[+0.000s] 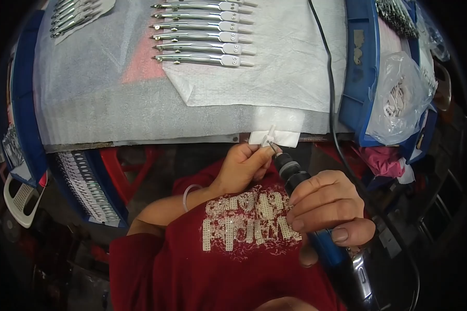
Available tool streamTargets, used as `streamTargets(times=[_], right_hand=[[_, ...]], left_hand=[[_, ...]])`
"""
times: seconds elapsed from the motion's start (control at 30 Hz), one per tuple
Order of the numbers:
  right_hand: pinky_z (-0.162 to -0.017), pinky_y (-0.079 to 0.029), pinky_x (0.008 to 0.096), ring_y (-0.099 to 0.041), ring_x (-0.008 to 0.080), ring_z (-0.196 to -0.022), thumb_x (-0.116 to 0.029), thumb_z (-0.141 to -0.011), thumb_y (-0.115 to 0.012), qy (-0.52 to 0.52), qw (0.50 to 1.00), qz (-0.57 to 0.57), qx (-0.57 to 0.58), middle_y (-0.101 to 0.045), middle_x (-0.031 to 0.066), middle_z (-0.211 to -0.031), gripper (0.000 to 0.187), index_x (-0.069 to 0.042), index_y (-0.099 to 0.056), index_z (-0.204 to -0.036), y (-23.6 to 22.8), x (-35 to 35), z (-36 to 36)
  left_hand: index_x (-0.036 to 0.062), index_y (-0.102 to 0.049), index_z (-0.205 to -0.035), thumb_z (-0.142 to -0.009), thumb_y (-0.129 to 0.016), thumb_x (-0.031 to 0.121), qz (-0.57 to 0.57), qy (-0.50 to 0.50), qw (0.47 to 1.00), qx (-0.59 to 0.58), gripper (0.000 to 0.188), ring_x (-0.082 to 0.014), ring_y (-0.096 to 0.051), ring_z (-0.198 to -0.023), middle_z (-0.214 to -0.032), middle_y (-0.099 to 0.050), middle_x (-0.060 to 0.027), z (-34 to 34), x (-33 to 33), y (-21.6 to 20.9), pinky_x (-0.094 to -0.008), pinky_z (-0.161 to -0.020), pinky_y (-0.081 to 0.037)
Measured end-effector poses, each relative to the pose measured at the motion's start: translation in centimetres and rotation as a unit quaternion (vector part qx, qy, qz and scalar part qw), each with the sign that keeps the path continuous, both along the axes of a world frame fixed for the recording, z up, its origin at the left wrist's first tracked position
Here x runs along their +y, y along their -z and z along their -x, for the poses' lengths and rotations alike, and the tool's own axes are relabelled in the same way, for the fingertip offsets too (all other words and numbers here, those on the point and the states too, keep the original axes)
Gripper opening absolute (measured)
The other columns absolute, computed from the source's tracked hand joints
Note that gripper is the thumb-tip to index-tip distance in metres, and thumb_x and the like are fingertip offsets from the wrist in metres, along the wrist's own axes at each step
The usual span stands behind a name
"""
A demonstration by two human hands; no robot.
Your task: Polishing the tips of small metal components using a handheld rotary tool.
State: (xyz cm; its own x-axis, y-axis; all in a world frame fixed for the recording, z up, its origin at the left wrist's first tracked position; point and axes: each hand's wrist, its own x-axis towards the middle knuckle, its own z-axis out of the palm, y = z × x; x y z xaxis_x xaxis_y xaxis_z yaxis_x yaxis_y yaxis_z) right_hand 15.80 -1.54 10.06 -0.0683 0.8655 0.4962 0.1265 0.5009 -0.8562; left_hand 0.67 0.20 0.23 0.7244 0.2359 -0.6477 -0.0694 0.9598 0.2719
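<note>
My left hand [244, 166] is closed at the table's near edge, pinching a drawing compass by its white head [268, 139]. Most of that compass is hidden behind the fingers. In my right hand [329, 205] is a corded electric screwdriver [328, 249], black and blue, slanting up to the left. Its bit meets the compass head, or comes very close to it, beside my left thumb. Under the head lies a folded white pad [290, 139]. Farther off, several silver drawing compasses [202, 47] with white heads lie in a row on a white sheet [290, 78].
A black cable [329, 62] runs down the table's right side. Blue bins [360, 78] stand at right, with a clear plastic bag [399, 103] of small parts. More compasses [75, 15] lie far left. Below the table's left side, a blue bin holds many metal parts [85, 186].
</note>
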Motion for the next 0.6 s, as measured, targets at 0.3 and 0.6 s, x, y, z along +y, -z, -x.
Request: streamTargets(times=[0.3, 0.6], right_hand=[[-0.058, -0.055, 0.0331, -0.065, 0.0219, -0.061, -0.023, -0.076, -0.076, -0.002, 0.999, -0.012, 0.050, -0.064, 0.0127, -0.079, 0.046, -0.006, -0.043, -0.102, 0.8, 0.5, 0.7], [-0.056, -0.055, 0.0338, -0.064, 0.0241, -0.059, -0.017, -0.071, -0.078, -0.003, 0.999, 0.025, 0.028, -0.064, 0.0149, -0.078, 0.039, -0.004, -0.046, -0.088, 0.1, 0.9, 1.3]], left_hand=[[0.0015, -0.065, -0.097, -0.096, -0.053, 0.022, 0.009, 0.015, 1.000, 0.016, 0.024, -0.0010, -0.037, -0.052, -0.065, -0.049, 0.0059, 0.1, 0.1, 0.1, -0.0168, -0.046, -0.027], [0.0013, -0.066, -0.101, -0.097, -0.052, 0.021, 0.003, 0.012, 1.000, 0.011, 0.024, -0.0008, -0.039, -0.055, -0.067, -0.050, 0.0060, 0.2, -0.3, 0.5, -0.0162, -0.049, -0.030]])
